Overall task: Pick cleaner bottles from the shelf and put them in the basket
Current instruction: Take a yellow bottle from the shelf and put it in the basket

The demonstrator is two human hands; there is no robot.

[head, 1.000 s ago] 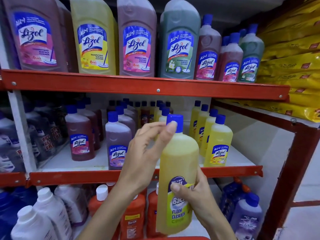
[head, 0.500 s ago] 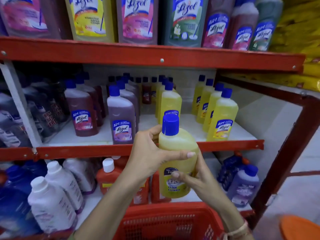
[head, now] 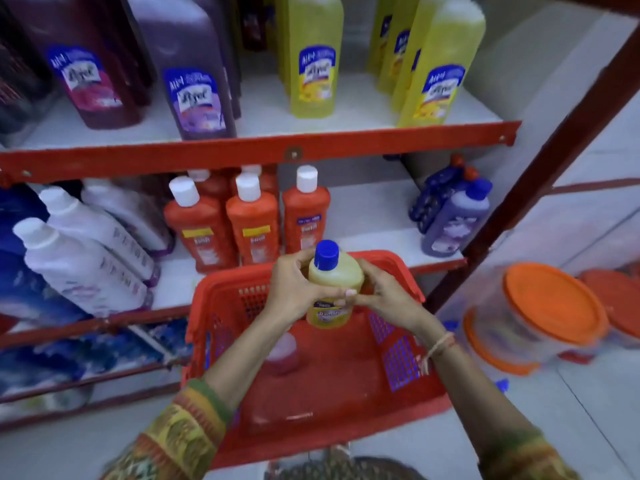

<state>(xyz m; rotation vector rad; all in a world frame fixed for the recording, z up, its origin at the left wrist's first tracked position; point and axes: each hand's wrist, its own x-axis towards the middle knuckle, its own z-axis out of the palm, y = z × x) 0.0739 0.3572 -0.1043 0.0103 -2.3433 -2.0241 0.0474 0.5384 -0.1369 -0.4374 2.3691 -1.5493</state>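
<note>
Both hands hold one yellow cleaner bottle (head: 332,289) with a blue cap, upright, above the far part of the red basket (head: 408,407). My left hand (head: 294,289) wraps its left side and my right hand (head: 384,292) grips its right side. A pink-red bottle (head: 282,355) lies inside the basket under my left forearm. On the shelf above stand more yellow bottles (head: 313,57) and purple bottles (head: 188,67).
Orange bottles with white caps (head: 252,223) stand just behind the basket. White bottles (head: 83,258) lean at the left, blue-purple ones (head: 453,223) at the right. A red shelf post (head: 540,174) slants down the right. Orange-lidded tubs (head: 540,313) sit on the floor.
The yellow bottle has come down from shelf height to just over the basket, both hands still on it. The view has tilted down, so the whole basket now shows.
</note>
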